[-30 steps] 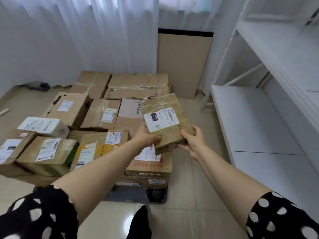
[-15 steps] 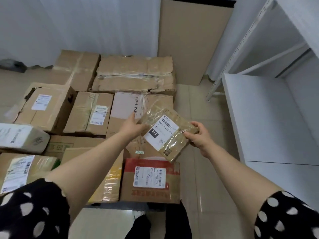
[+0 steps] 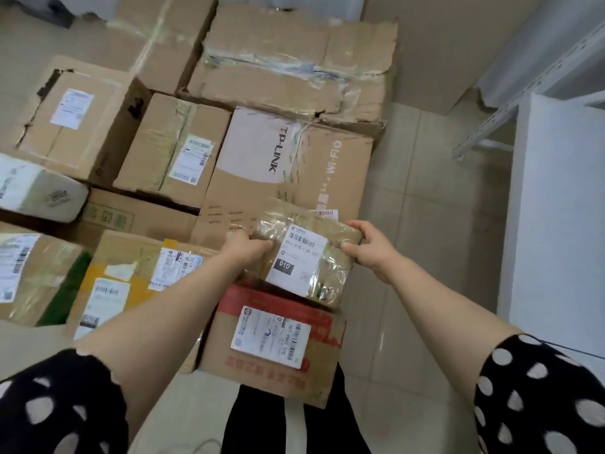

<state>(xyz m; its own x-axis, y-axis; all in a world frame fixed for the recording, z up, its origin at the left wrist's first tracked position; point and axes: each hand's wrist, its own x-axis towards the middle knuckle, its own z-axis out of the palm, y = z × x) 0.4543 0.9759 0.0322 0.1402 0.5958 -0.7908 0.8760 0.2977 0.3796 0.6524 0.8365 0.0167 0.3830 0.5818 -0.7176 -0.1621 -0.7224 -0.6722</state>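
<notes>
glossy taped cardboard parcel (image 3: pixel 304 257)

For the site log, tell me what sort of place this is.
Likely a parcel storeroom or sorting room. Taped cardboard boxes with shipping labels crowd the floor, the left hand and right hand grip a labelled parcel, and a white shelf rack stands to the right.

A parcel storeroom: labelled cartons (image 3: pixel 176 149) beside white shelving (image 3: pixel 556 224).
</notes>
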